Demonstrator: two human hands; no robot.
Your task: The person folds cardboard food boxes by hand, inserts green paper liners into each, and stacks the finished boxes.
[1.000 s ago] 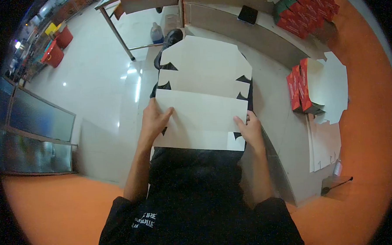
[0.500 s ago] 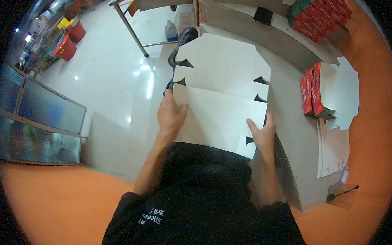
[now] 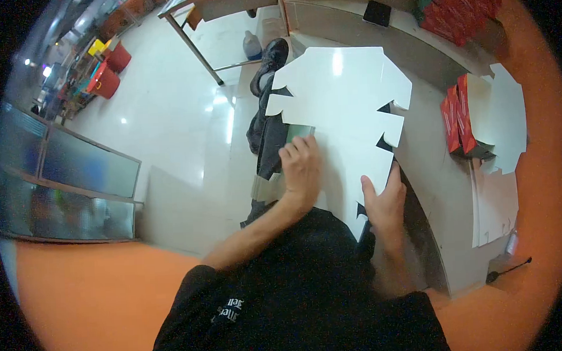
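A white die-cut cardboard box blank [image 3: 340,85] with notched edges lies across my lap, glossy inner side up. At its left side a narrow flap is turned up, showing a greenish outer face [image 3: 300,131]. My left hand [image 3: 301,171] is closed with curled fingers at this flap, partly hiding it. My right hand [image 3: 385,199] grips the lower right edge, thumb on top and fingers along the side.
Partly formed red boxes [image 3: 457,117] with a white panel stand on the ledge at right, near flat white sheets [image 3: 495,204]. Stacked red and green cartons [image 3: 459,11] and a black flat object [image 3: 377,13] lie farther back. A metal-legged table [image 3: 194,47] stands ahead.
My left hand has moved right and inward, and the blank's left flap is now folded up. The blank appears more upright in view. My right hand keeps its hold on the right edge.
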